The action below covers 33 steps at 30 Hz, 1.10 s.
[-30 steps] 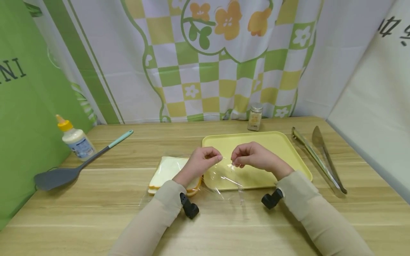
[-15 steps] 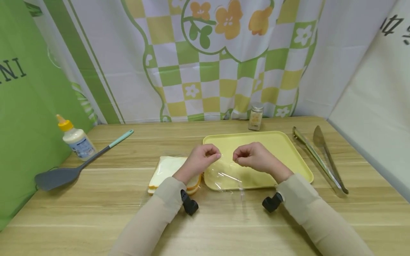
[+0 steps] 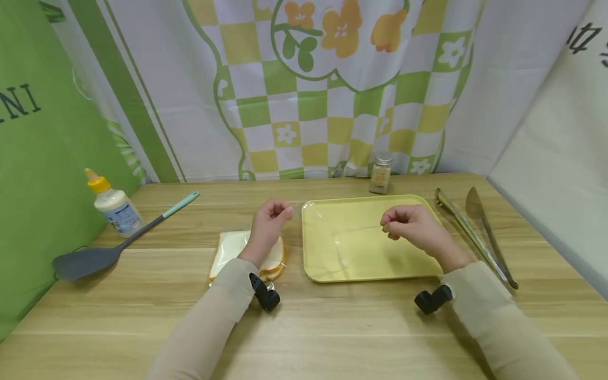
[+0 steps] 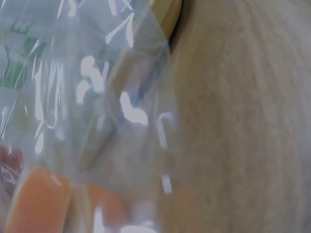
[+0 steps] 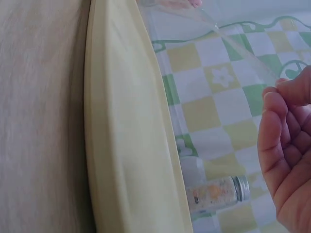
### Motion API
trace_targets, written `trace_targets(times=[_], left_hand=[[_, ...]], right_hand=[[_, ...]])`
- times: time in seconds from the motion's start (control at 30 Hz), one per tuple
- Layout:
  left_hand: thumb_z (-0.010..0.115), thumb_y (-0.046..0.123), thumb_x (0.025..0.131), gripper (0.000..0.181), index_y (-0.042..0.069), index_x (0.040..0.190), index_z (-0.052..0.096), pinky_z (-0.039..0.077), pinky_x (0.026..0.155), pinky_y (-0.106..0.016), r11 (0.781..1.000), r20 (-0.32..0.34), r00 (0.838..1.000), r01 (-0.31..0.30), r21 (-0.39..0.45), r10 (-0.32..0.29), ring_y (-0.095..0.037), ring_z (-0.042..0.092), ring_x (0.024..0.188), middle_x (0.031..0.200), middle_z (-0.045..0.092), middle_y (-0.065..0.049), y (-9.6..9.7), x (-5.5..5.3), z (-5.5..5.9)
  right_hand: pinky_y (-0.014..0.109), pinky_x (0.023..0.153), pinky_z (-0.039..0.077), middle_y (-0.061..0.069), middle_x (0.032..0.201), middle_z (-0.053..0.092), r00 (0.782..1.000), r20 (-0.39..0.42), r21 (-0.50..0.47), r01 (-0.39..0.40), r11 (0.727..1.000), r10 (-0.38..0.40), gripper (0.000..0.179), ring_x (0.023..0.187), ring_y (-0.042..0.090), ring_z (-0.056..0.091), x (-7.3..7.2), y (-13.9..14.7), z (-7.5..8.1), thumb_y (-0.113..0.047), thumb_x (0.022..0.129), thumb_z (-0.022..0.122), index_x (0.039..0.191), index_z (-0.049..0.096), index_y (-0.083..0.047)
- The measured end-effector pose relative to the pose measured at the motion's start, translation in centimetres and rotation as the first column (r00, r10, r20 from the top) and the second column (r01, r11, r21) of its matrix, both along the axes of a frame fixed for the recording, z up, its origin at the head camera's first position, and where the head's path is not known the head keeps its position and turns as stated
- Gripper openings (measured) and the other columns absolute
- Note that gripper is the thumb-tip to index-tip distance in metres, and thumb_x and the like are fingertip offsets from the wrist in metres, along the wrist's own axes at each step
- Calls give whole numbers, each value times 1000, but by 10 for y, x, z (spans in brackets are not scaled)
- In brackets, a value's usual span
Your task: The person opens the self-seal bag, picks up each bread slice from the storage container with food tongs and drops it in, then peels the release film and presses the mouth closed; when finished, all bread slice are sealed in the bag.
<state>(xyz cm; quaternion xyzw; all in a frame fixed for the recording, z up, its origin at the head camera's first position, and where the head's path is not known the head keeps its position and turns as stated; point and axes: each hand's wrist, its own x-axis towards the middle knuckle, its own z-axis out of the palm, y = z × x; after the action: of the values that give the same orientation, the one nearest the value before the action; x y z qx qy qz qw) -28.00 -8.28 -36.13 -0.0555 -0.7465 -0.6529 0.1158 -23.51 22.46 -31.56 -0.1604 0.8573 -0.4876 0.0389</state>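
Slices of white bread lie in a clear plastic bag on the table, partly behind my left wrist. Their brown crust shows through the film in the left wrist view. My left hand, above the bread, pinches the bag between thumb and fingertips. Over the right part of the yellow tray, my right hand pinches the end of a thin clear plastic strip. That strip stretches towards my left hand in the right wrist view. Whether it is joined to the bag, I cannot tell.
At the left, a dark spatula with a mint handle lies near a yellow-capped squeeze bottle. A seasoning jar stands behind the tray. Metal tongs lie along the tray's right side. A checked cloth hangs behind the table.
My hands have moved apart: the left one left, the right one right. The bread has shifted slightly left, and the clear plastic between my hands is drawn out over the tray.
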Motion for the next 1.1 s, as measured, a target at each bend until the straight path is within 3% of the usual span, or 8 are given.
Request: trace_targets(times=[0.23,0.47,0.6,0.67,0.8,1.0,1.1], left_hand=[[64,4,86,10,-2,89,57,42,65,-18,999,3,1000,-31,23,31,-7,50,71,74,53,4,-4,-1,-1],[63,4,86,10,0,90,54,40,63,-18,997,3,998,-63,54,63,-7,48,70,75,52,4,-7,-2,-1],[62,6,87,11,0,94,55,41,64,-18,997,16,998,-59,52,59,-7,48,71,76,53,4,-9,-4,-1],[62,7,87,12,1,95,55,41,64,-19,997,24,998,-63,54,62,-8,48,71,76,52,4,-10,-4,-1],[62,7,88,13,2,97,55,41,64,-19,995,30,997,-72,61,71,-8,48,72,76,52,4,-10,-4,-2],[61,7,88,13,2,98,55,42,65,-18,997,16,999,-47,61,46,-9,48,73,78,53,3,-10,-3,-3],[61,6,88,13,1,98,55,42,66,-18,998,10,1000,-30,63,30,-9,49,75,79,54,2,-9,-3,-3]], right_hand=[[28,67,51,-1,81,60,999,-28,17,36,999,-36,18,66,11,59,7,19,6,-6,89,55,97,57,10],[21,63,50,-10,77,59,995,-64,-28,73,997,-75,15,65,7,58,13,40,6,-3,90,53,96,57,10],[19,60,50,-11,75,60,991,-89,-100,93,991,-102,6,63,5,58,14,52,4,1,88,55,88,61,1],[18,60,50,-11,74,61,990,-85,-151,102,983,-115,12,62,5,58,14,57,3,2,88,56,85,64,-6],[16,59,49,-9,73,62,990,-58,-289,106,951,-128,24,62,4,58,16,68,2,4,87,55,80,66,-16],[15,59,49,-6,75,63,993,-65,-519,49,853,-97,31,62,4,59,19,85,4,13,87,50,81,68,-11],[14,58,49,-6,75,64,990,-73,-521,69,851,-124,30,61,5,59,22,89,6,12,87,51,80,68,-11]])
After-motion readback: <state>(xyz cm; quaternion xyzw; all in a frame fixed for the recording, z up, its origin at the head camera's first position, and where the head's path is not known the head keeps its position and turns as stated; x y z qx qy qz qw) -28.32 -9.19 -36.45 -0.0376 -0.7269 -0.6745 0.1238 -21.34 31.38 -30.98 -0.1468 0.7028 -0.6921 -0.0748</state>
